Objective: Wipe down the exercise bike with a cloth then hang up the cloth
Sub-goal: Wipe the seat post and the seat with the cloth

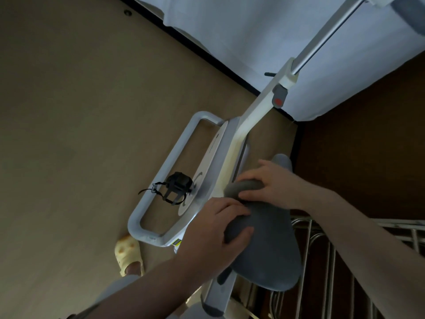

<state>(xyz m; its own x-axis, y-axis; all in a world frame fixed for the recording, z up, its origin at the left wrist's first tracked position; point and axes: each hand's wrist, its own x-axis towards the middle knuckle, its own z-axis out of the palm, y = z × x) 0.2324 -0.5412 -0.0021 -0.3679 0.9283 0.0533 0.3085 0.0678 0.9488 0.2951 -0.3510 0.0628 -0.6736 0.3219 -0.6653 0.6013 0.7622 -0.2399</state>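
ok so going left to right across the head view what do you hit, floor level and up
yellow slipper → black pedal → left hand → right hand → metal drying rack

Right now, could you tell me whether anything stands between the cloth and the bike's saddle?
Nothing visible does. The right hand already holds the bunched grey cloth against the nose of the saddle, and the left hand grips the saddle just behind it.

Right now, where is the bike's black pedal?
In the head view, the black pedal sits left of centre, sticking out from the white bike body, just left of the two hands on the grey seat.
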